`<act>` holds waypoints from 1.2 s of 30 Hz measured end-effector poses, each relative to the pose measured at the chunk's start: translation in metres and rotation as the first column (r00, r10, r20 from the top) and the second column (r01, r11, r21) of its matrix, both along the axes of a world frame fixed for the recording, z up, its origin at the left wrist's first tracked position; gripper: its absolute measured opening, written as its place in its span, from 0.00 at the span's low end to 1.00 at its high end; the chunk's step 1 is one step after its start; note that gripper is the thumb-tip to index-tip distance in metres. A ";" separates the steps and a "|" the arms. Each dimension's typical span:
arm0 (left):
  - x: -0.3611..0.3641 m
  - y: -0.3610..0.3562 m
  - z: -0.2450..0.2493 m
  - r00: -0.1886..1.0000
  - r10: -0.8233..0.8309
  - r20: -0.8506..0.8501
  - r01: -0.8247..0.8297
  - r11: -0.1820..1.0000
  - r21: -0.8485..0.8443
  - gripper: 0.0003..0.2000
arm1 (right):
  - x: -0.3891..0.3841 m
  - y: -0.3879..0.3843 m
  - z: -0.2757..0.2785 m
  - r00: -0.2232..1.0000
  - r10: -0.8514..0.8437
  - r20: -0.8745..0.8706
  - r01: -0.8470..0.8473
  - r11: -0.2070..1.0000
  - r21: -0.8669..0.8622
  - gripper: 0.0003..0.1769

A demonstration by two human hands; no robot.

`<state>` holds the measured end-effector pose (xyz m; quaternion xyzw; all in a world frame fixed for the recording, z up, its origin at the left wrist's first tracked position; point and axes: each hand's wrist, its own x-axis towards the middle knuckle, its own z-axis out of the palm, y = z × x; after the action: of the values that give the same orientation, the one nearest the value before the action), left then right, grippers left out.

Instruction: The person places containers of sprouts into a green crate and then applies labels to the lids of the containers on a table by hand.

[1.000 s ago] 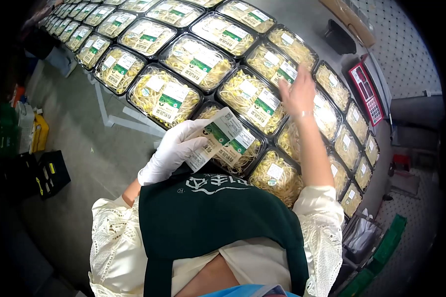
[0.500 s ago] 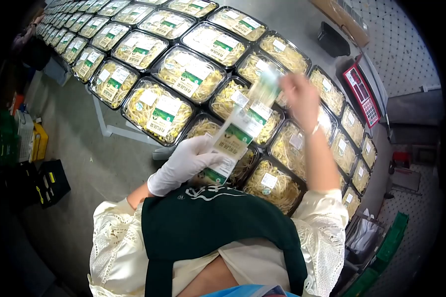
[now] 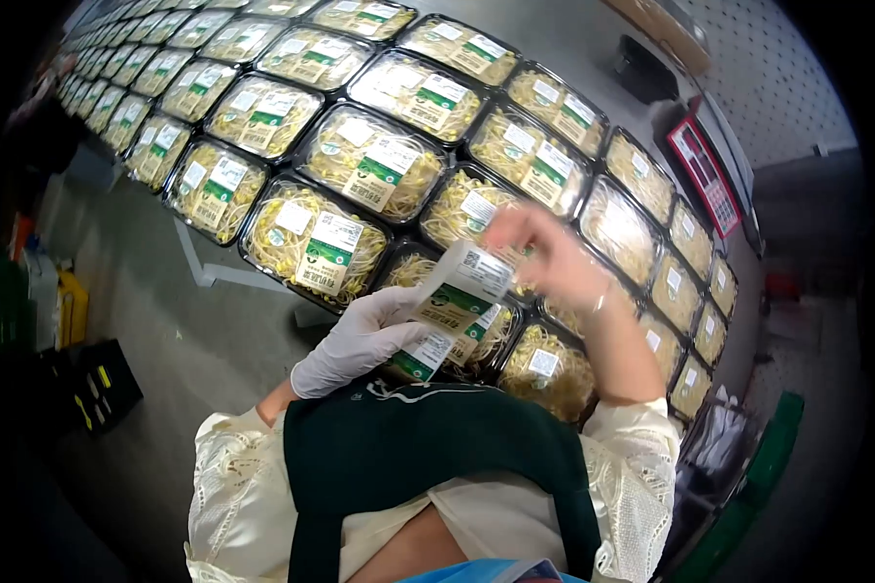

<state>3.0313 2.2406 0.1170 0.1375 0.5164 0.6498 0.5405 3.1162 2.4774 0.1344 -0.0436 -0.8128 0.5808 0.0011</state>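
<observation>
Now, label strip (image 3: pixel 457 301) between two hands.
Gloved left hand (image 3: pixel 360 340) clamps its lower end; blurred right hand (image 3: pixel 546 260) seems pinched above. An askew tug might crease a label.

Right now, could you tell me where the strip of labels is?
In the head view, the strip of labels sits below centre, gripped by the gloved left hand, with the right hand by its top end, over the sprout trays.

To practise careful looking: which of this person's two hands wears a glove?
The left hand, which grips the strip of labels. It is covered by a white glove, while the right hand is bare, with only a thin band at the wrist.
</observation>
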 end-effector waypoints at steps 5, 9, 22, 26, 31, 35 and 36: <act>0.010 0.029 0.008 0.855 -0.218 -0.472 0.275 0.960 0.055 0.10 | 0.059 -0.046 0.014 0.994 -0.092 -0.055 0.103 0.961 0.258 0.13; 0.059 0.053 -0.001 0.938 -0.119 -0.326 0.141 0.989 0.043 0.10 | 0.092 -0.044 0.008 0.978 -0.152 -0.143 0.182 0.957 0.228 0.11; 0.185 0.073 -0.003 0.985 0.021 -0.172 -0.062 0.970 -0.235 0.08 | 0.099 0.274 -0.024 0.797 -0.378 -0.471 0.589 0.310 0.747 0.20; 0.187 0.056 -0.006 0.983 0.181 -0.036 -0.184 0.957 -0.226 0.11 | 0.085 0.277 -0.063 0.827 -0.534 -0.174 0.307 0.170 0.936 0.27; 0.190 0.054 -0.013 0.977 0.127 -0.169 -0.139 0.989 -0.058 0.17 | 0.121 0.166 -0.035 0.911 -0.412 -0.010 0.396 0.869 0.295 0.33; 0.183 0.052 -0.005 0.882 -0.033 -0.470 0.029 0.999 -0.016 0.13 | 0.172 0.055 -0.002 0.984 0.168 0.068 -0.160 0.981 -0.111 0.39; 0.179 0.048 -0.006 0.782 -0.147 -0.606 0.138 0.989 -0.061 0.11 | 0.175 0.048 -0.003 0.984 0.163 0.068 -0.155 0.982 -0.109 0.39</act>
<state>3.2107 2.2883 0.1113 0.3739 0.6553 0.5249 0.3940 3.2907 2.5253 0.1315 -0.0008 -0.7821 0.6181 -0.0786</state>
